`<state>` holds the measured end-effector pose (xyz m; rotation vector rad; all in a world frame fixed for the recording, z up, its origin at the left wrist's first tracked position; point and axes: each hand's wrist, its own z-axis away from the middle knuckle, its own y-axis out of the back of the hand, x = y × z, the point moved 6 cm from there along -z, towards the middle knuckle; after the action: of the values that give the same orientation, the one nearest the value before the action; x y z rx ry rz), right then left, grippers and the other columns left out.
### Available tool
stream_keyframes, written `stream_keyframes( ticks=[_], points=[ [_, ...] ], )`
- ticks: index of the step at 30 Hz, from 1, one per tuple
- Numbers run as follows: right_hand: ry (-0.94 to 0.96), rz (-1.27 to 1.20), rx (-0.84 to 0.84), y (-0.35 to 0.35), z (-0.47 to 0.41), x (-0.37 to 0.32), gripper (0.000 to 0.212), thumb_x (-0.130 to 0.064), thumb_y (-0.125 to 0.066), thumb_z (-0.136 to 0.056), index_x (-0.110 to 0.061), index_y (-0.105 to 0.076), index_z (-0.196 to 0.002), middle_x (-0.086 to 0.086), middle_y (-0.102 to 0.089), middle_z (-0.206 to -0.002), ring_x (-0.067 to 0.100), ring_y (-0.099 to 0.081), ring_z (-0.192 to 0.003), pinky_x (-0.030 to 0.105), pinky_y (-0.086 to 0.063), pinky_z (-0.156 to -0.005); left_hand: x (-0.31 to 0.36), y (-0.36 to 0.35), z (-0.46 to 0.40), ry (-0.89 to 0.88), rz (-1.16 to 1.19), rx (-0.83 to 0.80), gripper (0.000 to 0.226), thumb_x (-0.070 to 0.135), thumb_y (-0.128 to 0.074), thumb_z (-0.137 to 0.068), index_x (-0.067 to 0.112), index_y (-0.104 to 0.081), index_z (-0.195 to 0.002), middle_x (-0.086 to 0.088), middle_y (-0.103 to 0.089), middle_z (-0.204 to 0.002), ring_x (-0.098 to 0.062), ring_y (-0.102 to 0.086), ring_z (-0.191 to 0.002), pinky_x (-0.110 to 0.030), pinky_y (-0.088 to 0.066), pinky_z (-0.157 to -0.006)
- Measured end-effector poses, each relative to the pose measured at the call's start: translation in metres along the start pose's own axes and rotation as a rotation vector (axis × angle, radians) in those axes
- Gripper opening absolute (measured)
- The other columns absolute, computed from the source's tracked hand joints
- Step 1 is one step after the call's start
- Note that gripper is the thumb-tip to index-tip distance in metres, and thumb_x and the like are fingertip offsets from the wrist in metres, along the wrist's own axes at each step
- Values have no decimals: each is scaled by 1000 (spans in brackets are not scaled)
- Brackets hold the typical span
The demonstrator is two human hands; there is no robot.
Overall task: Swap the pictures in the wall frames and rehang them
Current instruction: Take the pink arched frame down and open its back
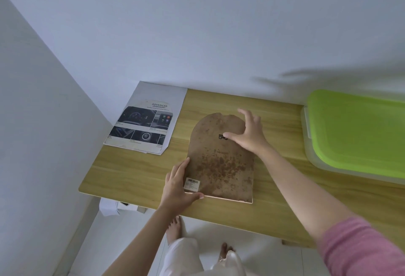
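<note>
Head view. The left hand [178, 184] lies against the near left corner of an arched picture frame [221, 161], fingers straight along its left edge and thumb stretched along the near edge; the hand is spread wide and braces the frame rather than curling round it. The right hand [248, 134] reaches in from the right, forearm bare below a pink sleeve [361, 247]; its fingers are splayed and relaxed over the upper part of the frame, thumb tip touching or just beside a small dark metal hanger [221, 137]. Whether the thumb actually presses the hanger cannot be told.

The frame lies face down, flat on the wooden bench [274, 205], rounded end toward the wall. Its brown backing board is mottled with darker stains, densest in the lower half. A white barcode sticker [192, 183] sits at the near left corner, and a pale frame edge shows along the near side.

A printed car-brochure sheet [145, 126] headed "ADVANCED" lies at the far left of the bench, apart from the frame. A plastic box with a green lid [355, 131] stands at the right.
</note>
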<state>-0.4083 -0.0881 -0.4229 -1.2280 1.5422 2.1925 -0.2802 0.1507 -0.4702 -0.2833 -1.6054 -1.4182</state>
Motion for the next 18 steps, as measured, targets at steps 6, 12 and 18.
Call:
stream_keyframes(
  ticks=[6,12,18],
  points=[
    [-52,-120,153,-10,109,53,89,-45,-77,-72,-21,-30,-143,1,-41,-139,14,-39,-126,35,-35,-105,1,1,0,0,0,10,112,37,-87,-52,32,-23,-144,15,-35,-136,-11,-30,-116,-34,-34,-103],
    [15,-38,136,-36,166,71,87,-57,-66,-66,-10,-45,-137,2,-52,-126,19,-47,-119,40,-40,-103,3,0,0,-12,-6,4,111,36,-86,-54,30,-23,-145,11,-33,-138,-9,-26,-118,-35,-30,-104],
    [31,33,135,-45,154,63,87,-42,-81,-63,-15,-44,-137,1,-51,-127,23,-46,-120,42,-37,-103,-5,14,-7,7,-9,-18,116,51,-81,-47,28,-24,-145,17,-32,-132,-13,-31,-117,-35,-32,-102]
  ],
)
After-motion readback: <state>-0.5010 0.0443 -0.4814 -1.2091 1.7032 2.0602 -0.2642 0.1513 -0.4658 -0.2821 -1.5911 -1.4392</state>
